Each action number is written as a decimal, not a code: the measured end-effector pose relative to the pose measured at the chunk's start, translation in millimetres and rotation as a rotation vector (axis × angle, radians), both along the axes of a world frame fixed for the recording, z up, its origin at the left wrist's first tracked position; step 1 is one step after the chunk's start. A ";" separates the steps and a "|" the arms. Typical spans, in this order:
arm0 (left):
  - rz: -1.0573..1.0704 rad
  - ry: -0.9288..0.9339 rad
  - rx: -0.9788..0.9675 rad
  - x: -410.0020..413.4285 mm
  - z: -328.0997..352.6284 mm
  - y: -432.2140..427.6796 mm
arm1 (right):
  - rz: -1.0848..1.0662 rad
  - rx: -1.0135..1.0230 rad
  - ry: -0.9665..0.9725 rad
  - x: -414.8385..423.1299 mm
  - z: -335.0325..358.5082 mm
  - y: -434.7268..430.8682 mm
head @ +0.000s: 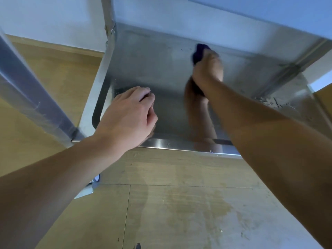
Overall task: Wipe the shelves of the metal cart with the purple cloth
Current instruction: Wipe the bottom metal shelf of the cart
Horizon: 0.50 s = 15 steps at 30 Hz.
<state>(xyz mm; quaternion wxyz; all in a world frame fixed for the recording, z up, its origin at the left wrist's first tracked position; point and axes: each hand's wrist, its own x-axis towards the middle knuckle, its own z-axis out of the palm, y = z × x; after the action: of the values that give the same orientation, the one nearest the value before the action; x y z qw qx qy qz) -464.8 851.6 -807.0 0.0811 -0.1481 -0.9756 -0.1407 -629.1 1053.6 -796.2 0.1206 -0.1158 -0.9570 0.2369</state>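
While the right hand (209, 69) reaches deep over the lower shelf (152, 65) of the metal cart, it grasps the purple cloth (198, 53), bunched against the steel towards the far side; both are blurred. The upper shelf (233, 13) overhangs that far part and cuts off the view beyond it. The left hand (129, 114) rests at the near left corner of the same shelf, fingers curled in; whether it clasps the near rim (179, 143) cannot be told. The polished surface mirrors the right forearm. A corner post (107, 18) rises at the far left of the shelf, and a film-wrapped metal bar (27, 90) slants down on the left, outside it. At the near right corner lie dark specks and scratches (273, 102). Below the rim spreads a tan tiled floor (179, 212) with pale stains, and a metal bracket (91, 186) shows beneath the left forearm.
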 end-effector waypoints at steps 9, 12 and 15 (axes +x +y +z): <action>-0.006 -0.004 -0.012 1.9 -0.1 -3.1 | 0.067 -0.102 0.101 -19.3 -6.2 27.3; -0.006 -0.025 -0.034 2.0 -0.1 0.3 | -0.270 0.016 -0.039 -33.7 -4.1 53.5; 0.000 -0.025 -0.049 -0.7 0.5 2.7 | -0.038 -0.045 0.038 -37.0 -8.6 8.5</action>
<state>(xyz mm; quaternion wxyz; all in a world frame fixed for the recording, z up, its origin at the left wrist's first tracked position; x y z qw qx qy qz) -465.5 854.3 -806.5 0.0653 -0.1481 -0.9797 -0.1186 -666.0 1062.2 -804.8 0.1409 -0.1323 -0.9465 0.2583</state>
